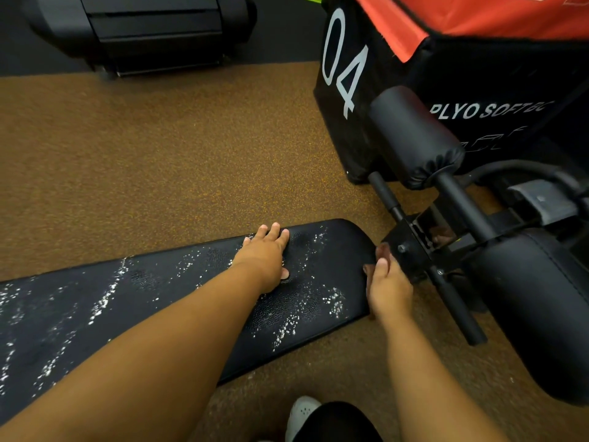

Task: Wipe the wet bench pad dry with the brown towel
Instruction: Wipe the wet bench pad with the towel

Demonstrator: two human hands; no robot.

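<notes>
Left hand [266,256] flat on bench pad [318,282] (fingers spread).

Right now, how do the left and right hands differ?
The left hand lies flat, fingers straight, on the wet bench pad; the right hand curls round the brown towel. The left is mid-pad; the right is at the pad's end edge. Both are bare and touch the pad.

The black bench pad [178,295] is laid flat across the brown floor, speckled with white droplets. The brown towel [379,255] is bunched at the pad's right end, mostly hidden.
</notes>
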